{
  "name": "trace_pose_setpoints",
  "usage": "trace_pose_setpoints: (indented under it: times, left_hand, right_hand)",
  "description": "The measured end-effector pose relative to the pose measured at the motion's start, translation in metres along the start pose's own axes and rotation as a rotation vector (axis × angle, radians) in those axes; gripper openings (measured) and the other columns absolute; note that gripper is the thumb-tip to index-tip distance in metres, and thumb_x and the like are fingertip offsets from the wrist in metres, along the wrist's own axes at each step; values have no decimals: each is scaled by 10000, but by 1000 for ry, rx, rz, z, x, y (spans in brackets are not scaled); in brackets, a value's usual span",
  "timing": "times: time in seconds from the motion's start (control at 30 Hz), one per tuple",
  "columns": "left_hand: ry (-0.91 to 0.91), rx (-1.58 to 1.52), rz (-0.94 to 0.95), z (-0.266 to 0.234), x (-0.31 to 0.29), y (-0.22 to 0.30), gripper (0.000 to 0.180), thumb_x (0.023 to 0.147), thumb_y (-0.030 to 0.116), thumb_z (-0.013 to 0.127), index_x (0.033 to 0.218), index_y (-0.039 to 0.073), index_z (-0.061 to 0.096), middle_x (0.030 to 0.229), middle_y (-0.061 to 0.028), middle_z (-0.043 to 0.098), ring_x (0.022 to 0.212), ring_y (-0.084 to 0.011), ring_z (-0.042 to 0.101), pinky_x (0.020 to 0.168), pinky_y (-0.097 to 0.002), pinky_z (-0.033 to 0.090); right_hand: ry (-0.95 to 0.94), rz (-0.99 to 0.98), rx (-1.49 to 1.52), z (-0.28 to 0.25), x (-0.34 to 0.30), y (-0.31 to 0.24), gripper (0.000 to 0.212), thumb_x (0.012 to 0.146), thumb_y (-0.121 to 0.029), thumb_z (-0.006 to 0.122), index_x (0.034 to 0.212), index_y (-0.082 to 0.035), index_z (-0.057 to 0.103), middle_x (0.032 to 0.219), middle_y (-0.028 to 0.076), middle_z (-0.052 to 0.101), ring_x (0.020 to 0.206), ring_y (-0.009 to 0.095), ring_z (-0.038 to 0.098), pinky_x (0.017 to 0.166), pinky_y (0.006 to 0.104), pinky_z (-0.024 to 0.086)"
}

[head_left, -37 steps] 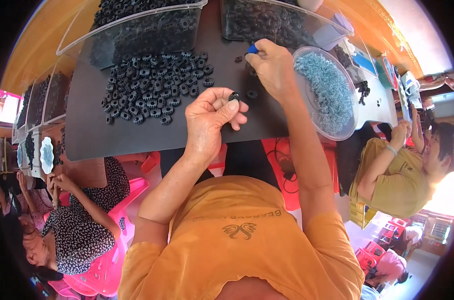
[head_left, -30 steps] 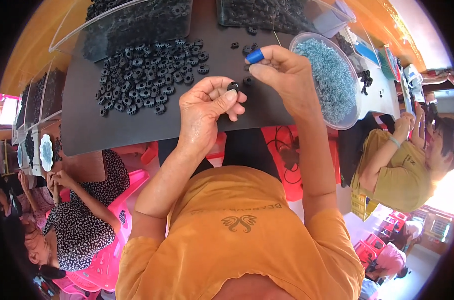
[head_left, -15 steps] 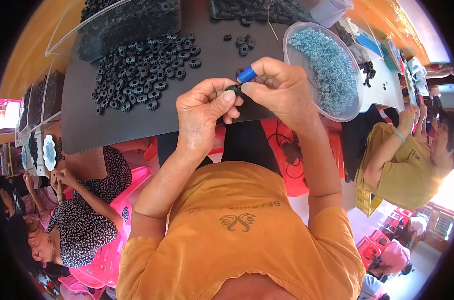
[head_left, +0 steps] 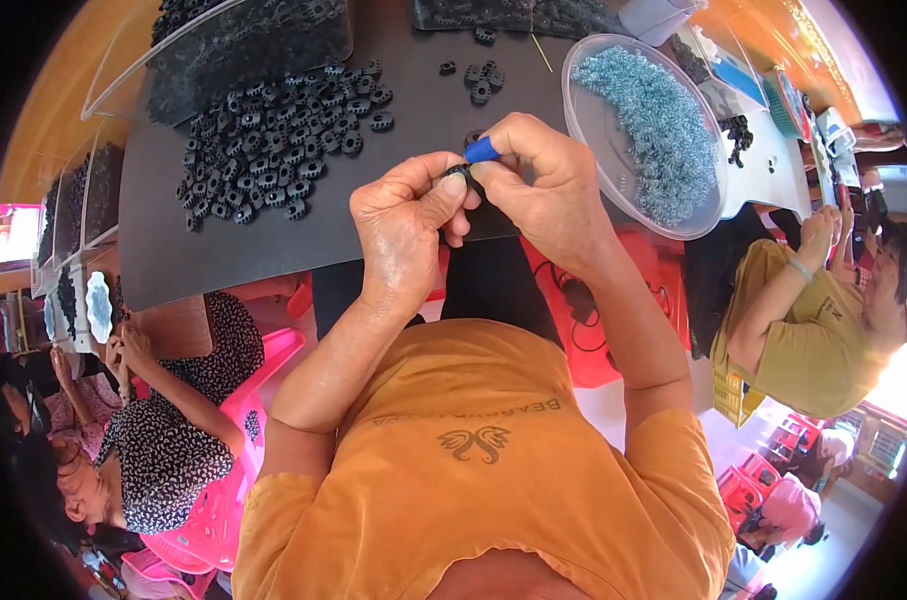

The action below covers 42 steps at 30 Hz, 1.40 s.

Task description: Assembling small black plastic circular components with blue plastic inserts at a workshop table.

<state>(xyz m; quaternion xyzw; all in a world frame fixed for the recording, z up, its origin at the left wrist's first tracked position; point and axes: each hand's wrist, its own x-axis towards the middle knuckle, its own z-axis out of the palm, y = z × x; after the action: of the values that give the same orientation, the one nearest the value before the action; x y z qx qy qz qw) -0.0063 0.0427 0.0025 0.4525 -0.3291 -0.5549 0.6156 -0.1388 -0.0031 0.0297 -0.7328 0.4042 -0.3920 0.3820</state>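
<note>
Holding a small black part (head_left: pixel 458 173) in the left hand (head_left: pixel 406 215), over the near side of the dark table (head_left: pixel 264 252).
From afar I see that thumb and finger pinched narrow on it; the right hand's (head_left: pixel 544 190) tips, one wearing a blue cover (head_left: pixel 482 150), meet there, their grip hidden from me.

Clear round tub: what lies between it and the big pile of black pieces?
Head view: several black pieces, a thin stick, and the left hand and right hand, meeting at another black piece.
</note>
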Motion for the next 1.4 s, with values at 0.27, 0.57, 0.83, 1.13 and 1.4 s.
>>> trace_pose_setpoints:
  times: [0.27, 0.57, 0.83, 1.13, 1.4]
  left_hand:
    - [-85, 36, -62, -2, 3, 7, 147, 886, 19, 555, 1004, -49, 612, 764, -59, 627, 569, -68, 549, 478, -186, 439]
    - [-94, 89, -80, -2, 5, 13, 146, 888, 49, 566, 991, -47, 607, 775, -75, 648, 613, -95, 585, 544, -205, 463]
    - [-87, -12, -112, 8, 6, 21, 132, 866, 41, 585, 958, -52, 606, 811, -89, 665, 655, -95, 568, 646, -220, 457]
    - [-217, 173, -156, -2, 8, 18, 129, 864, 65, 600, 919, -46, 634, 746, -44, 624, 641, -80, 537, 619, -217, 460]
    - [-172, 100, -139, 4, 3, 17, 136, 852, 59, 619, 893, -69, 637, 723, -54, 619, 618, -88, 540, 592, -219, 463]
  right_hand:
    - [143, -306, -167, 6, -6, 14, 171, 703, 42, 634, 836, -10, 541, 742, 114, 541, 702, 304, 526, 606, 389, 430]
    - [72, -186, -108, -8, -14, 8, 268, 769, 50, 639, 1028, 16, 578, 882, 86, 571, 729, 147, 574, 622, 258, 488]
    - [76, -433, -482, -7, -6, 10, 321, 639, -122, 713, 877, 12, 545, 794, 113, 535, 772, 287, 504, 659, 384, 414]
    - [93, -578, -622, -11, -6, 16, 220, 577, -134, 653, 704, -31, 506, 677, 93, 467, 669, 255, 460, 599, 368, 374]
    - [167, -723, -540, -8, -3, 22, 207, 528, -96, 620, 646, -42, 458, 622, 78, 409, 582, 243, 423, 520, 351, 350]
